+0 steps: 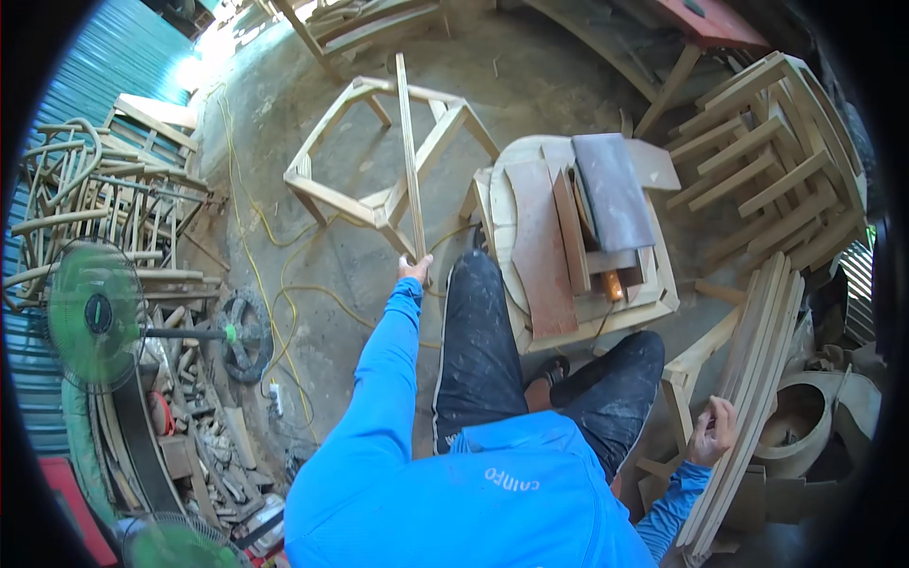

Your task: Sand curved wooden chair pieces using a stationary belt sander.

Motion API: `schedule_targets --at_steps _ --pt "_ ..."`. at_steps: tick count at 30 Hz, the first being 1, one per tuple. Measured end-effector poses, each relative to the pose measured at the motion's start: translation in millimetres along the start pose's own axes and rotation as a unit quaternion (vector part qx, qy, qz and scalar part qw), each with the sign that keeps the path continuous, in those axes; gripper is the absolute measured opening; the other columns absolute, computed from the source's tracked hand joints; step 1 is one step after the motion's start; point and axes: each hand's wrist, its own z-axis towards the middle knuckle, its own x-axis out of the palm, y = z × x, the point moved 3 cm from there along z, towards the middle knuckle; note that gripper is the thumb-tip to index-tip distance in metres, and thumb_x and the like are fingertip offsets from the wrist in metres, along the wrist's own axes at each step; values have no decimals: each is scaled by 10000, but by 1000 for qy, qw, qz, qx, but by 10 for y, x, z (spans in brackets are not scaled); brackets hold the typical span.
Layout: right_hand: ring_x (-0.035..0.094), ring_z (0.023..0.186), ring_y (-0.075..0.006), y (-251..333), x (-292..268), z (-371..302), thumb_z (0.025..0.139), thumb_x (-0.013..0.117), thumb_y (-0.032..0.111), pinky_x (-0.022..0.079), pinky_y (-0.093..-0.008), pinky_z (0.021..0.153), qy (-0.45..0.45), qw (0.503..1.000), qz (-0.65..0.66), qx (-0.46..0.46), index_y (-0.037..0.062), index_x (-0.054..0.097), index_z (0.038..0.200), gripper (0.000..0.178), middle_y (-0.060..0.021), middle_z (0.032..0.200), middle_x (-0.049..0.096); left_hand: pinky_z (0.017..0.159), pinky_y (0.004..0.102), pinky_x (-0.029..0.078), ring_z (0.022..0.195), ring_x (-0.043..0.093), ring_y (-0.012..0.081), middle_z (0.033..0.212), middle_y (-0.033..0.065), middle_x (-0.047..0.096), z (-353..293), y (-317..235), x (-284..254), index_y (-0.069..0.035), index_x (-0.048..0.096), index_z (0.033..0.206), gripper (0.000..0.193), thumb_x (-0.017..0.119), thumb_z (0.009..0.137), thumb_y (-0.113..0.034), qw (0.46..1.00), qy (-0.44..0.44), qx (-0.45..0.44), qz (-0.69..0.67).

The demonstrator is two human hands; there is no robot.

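My left hand is closed around the near end of a long, narrow wooden strip. The strip points away from me and passes over a many-sided wooden frame on legs. At the right, my right hand has its fingers curled. It is beside a bundle of long wooden strips, overlapping their edge in view; whether it touches them or holds anything is hidden. Before my knees, a low wooden stand bears a brown sheet, a grey-brown folded sheet and a tool with an orange handle.
Stacked wooden frames rise at the far right. A green fan stands at the left, near piled chair parts and wood scraps. A yellow cord crosses the concrete floor. A round hollow piece lies at the right.
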Motion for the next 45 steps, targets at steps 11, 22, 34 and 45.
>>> schedule_targets --at_steps 11,22,34,45 --pt "662 704 -236 373 223 170 846 669 -96 528 -322 592 73 990 117 -13 20 707 1017 210 -136 882 672 599 372 578 652 701 254 799 140 708 -345 -1015 -304 84 671 1097 455 763 785 -232 991 62 99 -72" --pt "682 783 -287 881 144 212 857 747 65 546 -369 687 52 983 175 -35 12 706 1048 202 -159 941 696 757 388 583 781 670 192 899 108 662 -3531 -2177 35 -20 535 1295 455 745 922 -175 844 197 344 -360" --pt "491 1323 -393 1344 -416 37 582 909 310 299 -598 1171 2 992 88 -96 102 603 1320 826 -169 1393 555 720 441 542 631 546 185 754 13 480 -4197 -3654 59 -142 505 1205 184 560 1037 -196 691 311 216 -615" --pt "701 762 -374 375 -364 -993 717 848 254 561 -442 707 150 977 134 76 60 675 999 383 -158 834 702 680 381 589 765 691 254 911 118 637 -4834 -2939 1008 17 528 1214 343 648 959 -176 830 421 130 -342"
